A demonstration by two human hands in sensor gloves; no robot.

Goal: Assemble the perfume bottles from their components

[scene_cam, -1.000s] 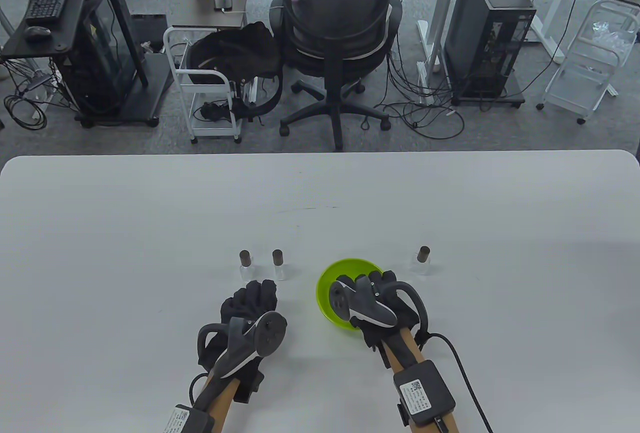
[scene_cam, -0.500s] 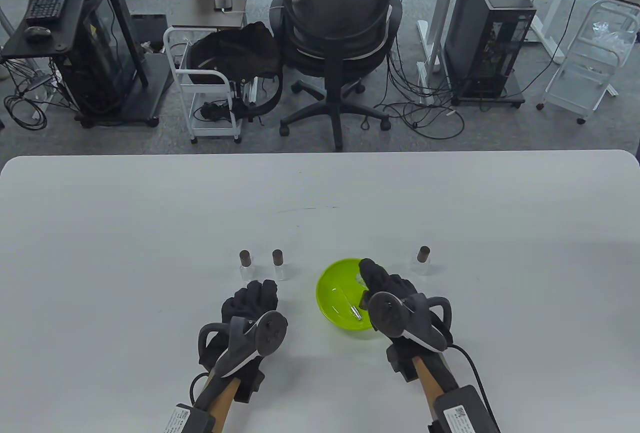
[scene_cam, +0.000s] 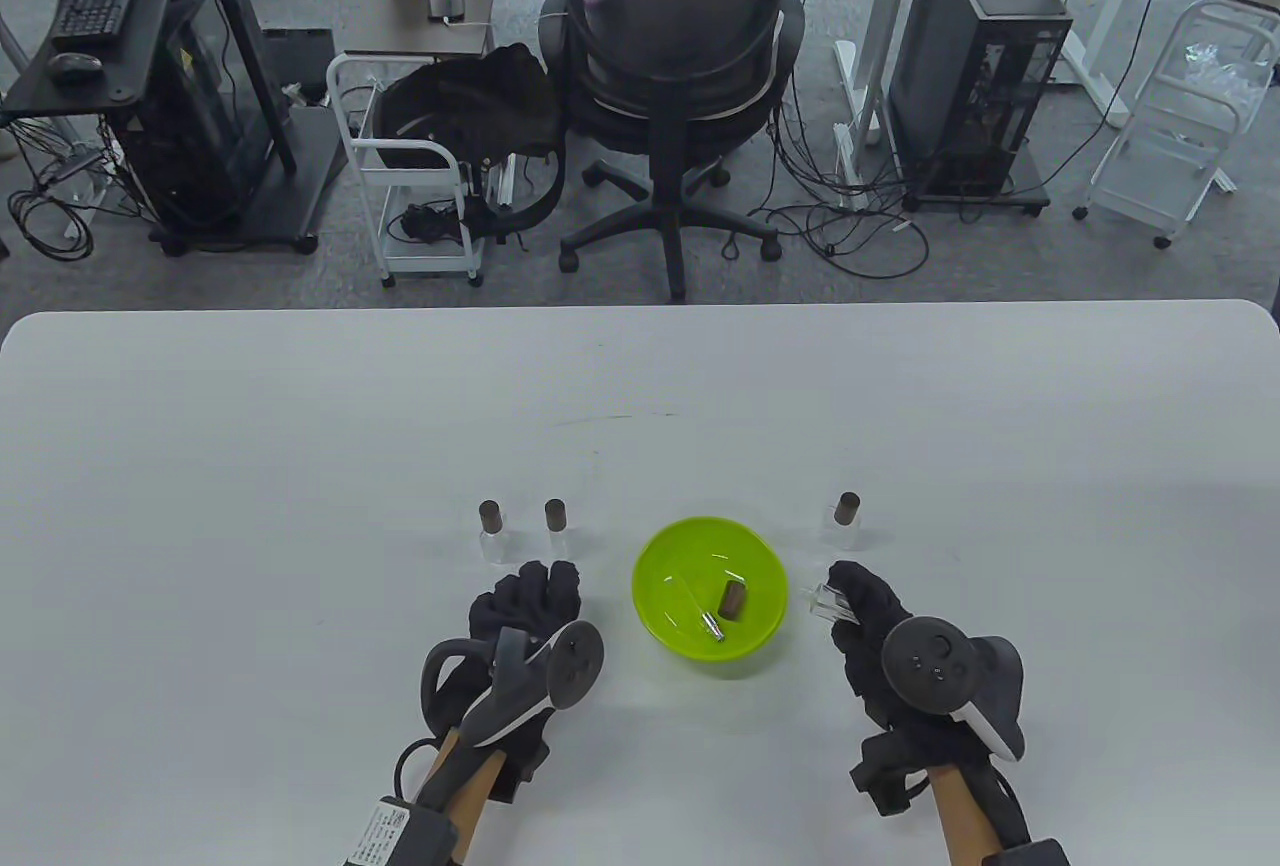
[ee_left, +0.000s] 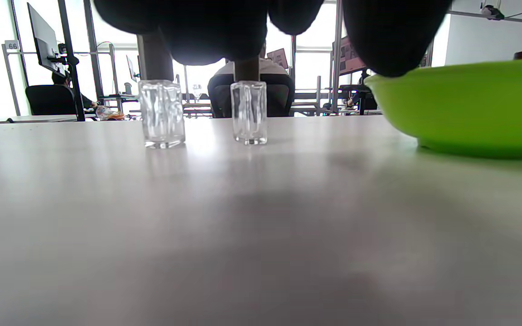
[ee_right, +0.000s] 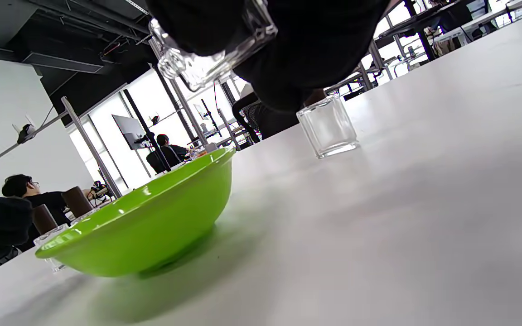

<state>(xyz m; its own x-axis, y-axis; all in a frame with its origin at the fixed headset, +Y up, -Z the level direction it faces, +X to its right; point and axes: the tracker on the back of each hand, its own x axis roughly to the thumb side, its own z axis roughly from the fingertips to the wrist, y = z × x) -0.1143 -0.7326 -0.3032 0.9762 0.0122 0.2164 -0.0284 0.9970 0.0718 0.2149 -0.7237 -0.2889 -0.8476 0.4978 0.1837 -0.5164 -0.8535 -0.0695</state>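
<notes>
Three capped bottles: two (scene_cam: 490, 528) (scene_cam: 556, 526) stand side by side left of the bowl, one (scene_cam: 846, 518) to its right; judged finished and set clear of the work.
Bare glass bottle (scene_cam: 826, 601): pinched in the right hand (scene_cam: 885, 641), lifted off the desk just right of the bowl, neck toward the bowl; judged ready for its fittings.
Right fingers (ee_right: 315, 40): curled round the glass.
Green bowl (scene_cam: 655, 556): holds a brown cap (scene_cam: 733, 599) and a slim spray tube (scene_cam: 697, 608), apart from each other; judged the parts supply.
Left hand (scene_cam: 525, 606): near the bowl's left side, just short of the paired bottles, holding nothing; fingers loosely bent.
Desk (scene_cam: 300, 426): carries all items.
Next, as judged: tube, then cap.
</notes>
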